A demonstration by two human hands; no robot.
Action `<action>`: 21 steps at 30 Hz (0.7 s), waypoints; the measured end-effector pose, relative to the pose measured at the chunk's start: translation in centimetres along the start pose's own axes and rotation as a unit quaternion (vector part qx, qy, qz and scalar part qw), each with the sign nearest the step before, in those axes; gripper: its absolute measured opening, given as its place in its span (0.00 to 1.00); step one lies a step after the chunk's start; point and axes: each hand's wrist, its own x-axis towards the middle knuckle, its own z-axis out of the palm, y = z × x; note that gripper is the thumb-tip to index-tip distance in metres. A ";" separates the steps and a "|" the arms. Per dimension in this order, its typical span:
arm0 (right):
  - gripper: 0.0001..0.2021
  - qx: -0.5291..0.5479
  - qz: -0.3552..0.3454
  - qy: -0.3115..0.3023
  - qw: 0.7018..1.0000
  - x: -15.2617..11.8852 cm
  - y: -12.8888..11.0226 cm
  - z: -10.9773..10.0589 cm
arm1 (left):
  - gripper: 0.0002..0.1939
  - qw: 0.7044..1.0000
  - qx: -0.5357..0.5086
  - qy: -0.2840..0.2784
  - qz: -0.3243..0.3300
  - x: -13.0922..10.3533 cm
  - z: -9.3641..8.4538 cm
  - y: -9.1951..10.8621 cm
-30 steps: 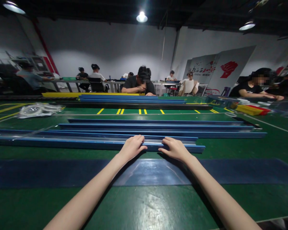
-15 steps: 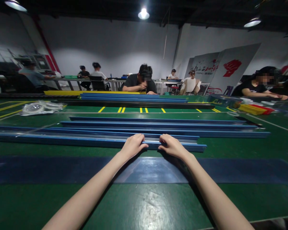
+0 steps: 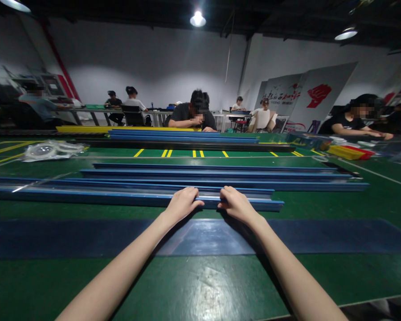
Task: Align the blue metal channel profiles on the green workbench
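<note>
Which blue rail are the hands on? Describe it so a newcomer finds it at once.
On the green worktable, several long blue rails lie side by side beyond a dark blue mat strip. The nearest long blue rail has both the left hand and right hand on it; unlike its neighbours, it ends shortest on the right.

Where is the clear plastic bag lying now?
In the head view, the clear plastic bag lies far left on the green table, beyond the blue rails.
</note>
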 end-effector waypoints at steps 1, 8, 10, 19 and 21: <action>0.05 -0.006 -0.001 -0.003 1.000 0.0 0.0 -0.1 | 0.12 1.000 0.004 -0.002 0.000 0.0 0.0 0.0; 0.05 -0.035 -0.028 -0.015 0.999 0.3 0.2 -0.5 | 0.14 0.998 0.059 0.001 -0.004 -0.1 0.0 0.3; 0.04 -0.039 -0.031 -0.019 0.999 0.3 0.2 -0.7 | 0.15 0.997 0.072 -0.003 0.001 -0.1 0.0 0.3; 0.03 -0.025 0.007 -0.028 0.999 -1.1 2.4 -1.8 | 0.16 0.996 0.083 -0.001 0.025 -0.1 0.5 0.1; 0.03 -0.021 0.022 -0.033 0.999 -1.5 3.2 -2.1 | 0.16 0.996 0.082 0.001 0.025 -0.1 0.4 0.0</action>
